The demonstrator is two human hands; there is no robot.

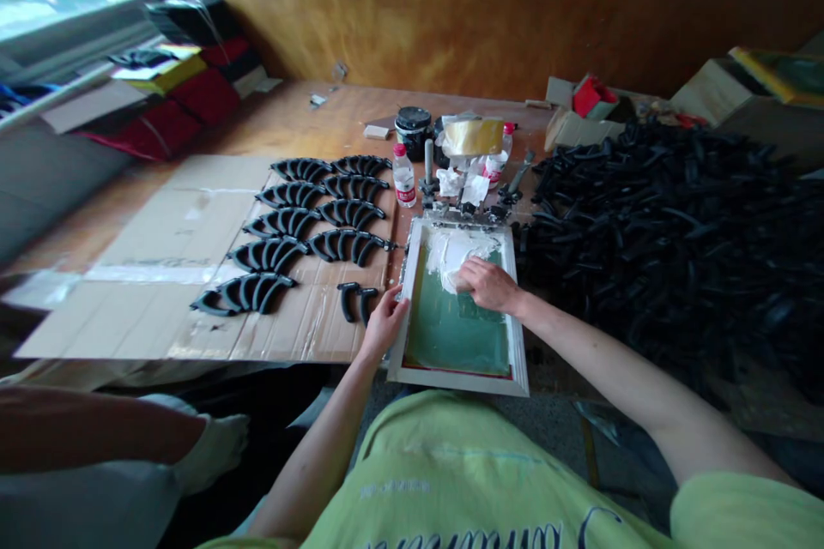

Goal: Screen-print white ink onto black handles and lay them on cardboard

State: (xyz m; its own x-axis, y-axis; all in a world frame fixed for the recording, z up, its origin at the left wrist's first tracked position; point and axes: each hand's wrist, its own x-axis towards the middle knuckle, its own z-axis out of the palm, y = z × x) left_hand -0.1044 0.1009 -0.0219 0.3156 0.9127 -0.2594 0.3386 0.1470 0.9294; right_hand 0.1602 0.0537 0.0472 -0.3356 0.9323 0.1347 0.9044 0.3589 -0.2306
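Paste (444,256) lies thick on the far half of the screen (457,343), whose frame (457,383) sits at the table's (302,116) near edge, right of the cardboard (186,223). The right hand (487,281) curls its fingers at the paste; whether they pinch a tool cannot be told. The left hand (386,319) has its fingertips at the frame's left side, grip unclear. Uneven pressure from the right could streak the paste; weak steadying might let the frame shift; a leftward slip could knock the two nearest black parts (348,302).
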